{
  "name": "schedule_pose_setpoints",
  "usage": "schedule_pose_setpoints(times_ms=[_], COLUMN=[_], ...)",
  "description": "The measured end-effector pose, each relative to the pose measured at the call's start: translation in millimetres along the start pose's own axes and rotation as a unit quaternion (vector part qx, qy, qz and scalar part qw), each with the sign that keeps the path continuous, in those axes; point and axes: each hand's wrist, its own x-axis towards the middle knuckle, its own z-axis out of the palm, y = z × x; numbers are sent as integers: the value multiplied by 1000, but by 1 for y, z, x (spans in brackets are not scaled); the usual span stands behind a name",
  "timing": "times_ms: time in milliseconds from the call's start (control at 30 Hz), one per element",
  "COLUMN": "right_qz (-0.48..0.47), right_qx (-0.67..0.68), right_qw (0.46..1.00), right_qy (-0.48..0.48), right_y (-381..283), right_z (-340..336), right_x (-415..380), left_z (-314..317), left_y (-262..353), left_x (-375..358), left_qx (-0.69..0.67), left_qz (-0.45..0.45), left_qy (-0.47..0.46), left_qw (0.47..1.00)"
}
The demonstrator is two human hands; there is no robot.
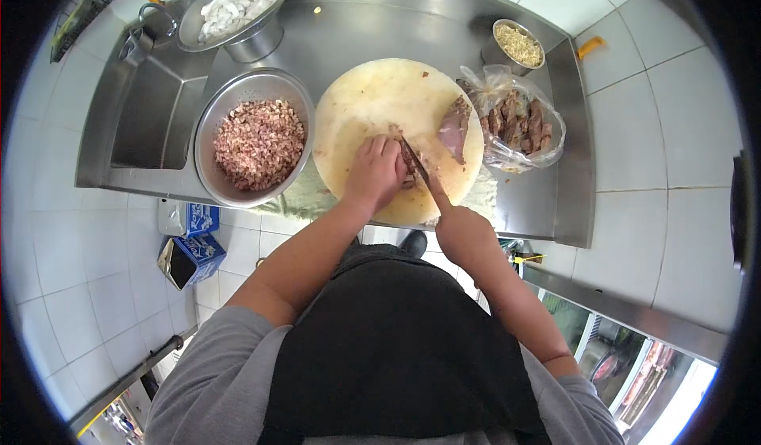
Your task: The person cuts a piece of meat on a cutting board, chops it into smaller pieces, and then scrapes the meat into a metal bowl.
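Note:
On the round cutting board (pixel 357 92), my left hand (pixel 376 169) presses a dark piece of meat (pixel 408 181) with its fingers bent together. My right hand (pixel 466 239) is wrapped round the handle of a knife (pixel 418 163), whose blade lies beside the left fingertips, against the meat. A larger reddish slab of meat (pixel 455 132) rests at the board's right side. Left of the board stands a metal bowl (pixel 204 140) of chopped pinkish meat (pixel 260 143). To the right, a clear plastic bag (pixel 555 124) holds several dark meat strips (pixel 515 124).
At the back left, a bowl of white pieces (pixel 242 5) stands on a metal pot (pixel 258 42), near the sink (pixel 151 120). A small pot of yellowish bits (pixel 518 44) is at the back right. Under the board lies a green cloth (pixel 305 197). Blue tins (pixel 194 258) stand below.

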Motion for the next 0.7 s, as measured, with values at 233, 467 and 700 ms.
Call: schedule_pose_setpoints(times_ms=[233, 467, 700], right_qz=[-12, 5, -12], right_qx=[16, -65, -72], right_qw=[999, 998, 997], right_qy=[45, 20, 11], right_y=[-1, 12, 30], right_z=[24, -19, 2], right_x=[25, -17, -4], left_z=[-6, -8, -28], left_y=[6, 2, 16], left_x=[2, 0, 0], left_qx=[-12, -76, 5], left_qz=[-6, -15, -2], left_qy=[4, 54, -50], left_qw=[1000, 996, 999])
